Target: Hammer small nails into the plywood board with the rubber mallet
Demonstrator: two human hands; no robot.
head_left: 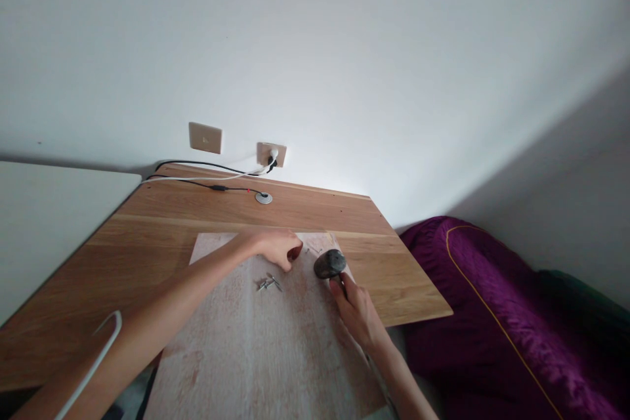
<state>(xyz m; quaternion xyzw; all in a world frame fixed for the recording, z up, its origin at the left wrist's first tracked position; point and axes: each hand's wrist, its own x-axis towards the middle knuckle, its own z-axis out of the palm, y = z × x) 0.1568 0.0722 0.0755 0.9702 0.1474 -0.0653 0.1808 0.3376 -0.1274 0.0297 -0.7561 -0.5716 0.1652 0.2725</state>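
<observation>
A pale, reddish-stained board [256,348] lies on the wooden desk [187,216]. My left hand [277,247] rests near the board's far edge, fingers curled in a pinch on something too small to make out. A small heap of nails [268,284] lies on the board just below that hand. My right hand [358,315] grips the handle of a hammer, whose dark head [329,264] sits close to the right of my left fingers.
Black and white cables [207,177] run from a wall socket [271,153] across the desk's back. A round cable grommet [264,197] is set in the desk. A purple bedspread [497,321] lies to the right. A white surface [49,223] adjoins on the left.
</observation>
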